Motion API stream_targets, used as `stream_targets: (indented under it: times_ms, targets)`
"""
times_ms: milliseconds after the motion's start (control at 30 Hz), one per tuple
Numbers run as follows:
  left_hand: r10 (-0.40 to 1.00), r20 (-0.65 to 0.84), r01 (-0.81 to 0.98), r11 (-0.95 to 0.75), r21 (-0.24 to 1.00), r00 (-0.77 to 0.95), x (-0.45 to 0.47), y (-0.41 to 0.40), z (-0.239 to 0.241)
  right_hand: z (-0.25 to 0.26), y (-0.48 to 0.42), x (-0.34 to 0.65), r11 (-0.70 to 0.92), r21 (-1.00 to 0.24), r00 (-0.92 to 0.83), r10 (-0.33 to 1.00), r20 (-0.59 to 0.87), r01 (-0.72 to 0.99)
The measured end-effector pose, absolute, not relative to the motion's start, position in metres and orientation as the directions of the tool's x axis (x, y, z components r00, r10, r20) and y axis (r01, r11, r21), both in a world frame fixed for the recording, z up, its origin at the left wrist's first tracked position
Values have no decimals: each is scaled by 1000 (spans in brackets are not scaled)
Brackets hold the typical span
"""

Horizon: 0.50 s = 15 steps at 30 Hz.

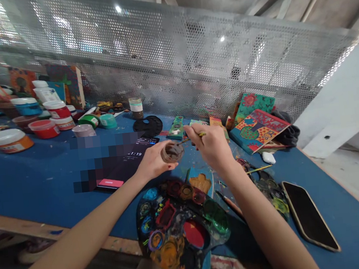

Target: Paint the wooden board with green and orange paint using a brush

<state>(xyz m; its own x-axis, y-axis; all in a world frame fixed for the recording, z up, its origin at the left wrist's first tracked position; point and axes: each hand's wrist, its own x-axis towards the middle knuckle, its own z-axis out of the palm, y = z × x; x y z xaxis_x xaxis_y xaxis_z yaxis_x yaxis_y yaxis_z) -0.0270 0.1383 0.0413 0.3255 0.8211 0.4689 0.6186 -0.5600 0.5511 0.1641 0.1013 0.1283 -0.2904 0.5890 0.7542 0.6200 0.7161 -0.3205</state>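
My left hand [153, 161] is wrapped round a small clear jar [172, 153] with murky brown liquid inside, tilted toward me above the table. My right hand [208, 142] pinches a thin paintbrush [188, 139]; its tip end reaches the jar's mouth. Below both hands lies a black paint palette [202, 210], its wells smeared with blue, orange, red and green. Past its far edge shows a painted board [209, 172] with a brown shape on it, partly covered by the palette.
Paint tubs [44, 129] crowd the left rear. A large phone or tablet [122, 167] lies left of the jar, a second phone [310, 215] at right. Another palette [268, 185], a painted canvas [258, 131] and a white earbud case [268, 157] sit right. Perforated metal [159, 60] stands behind.
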Motion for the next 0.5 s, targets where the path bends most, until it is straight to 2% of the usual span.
stream_targets:
  times_ms: [167,267,367,500]
  targets:
    - [815,387,499,-573,650,432,-27,139,43,124,98,160,788,-484,-351,607,713,381]
    - [798,358,439,-577,689,485,-27,140,43,123,100,163,778,-533,-374,628,683,332]
    - [798,358,417,-570,708,484,-28,141,43,126,101,167,788,-489,-336,607,720,374]
    - [826,397,461,-556,691,401,-29,141,43,133,100,171,762,-354,-317,576,754,543]
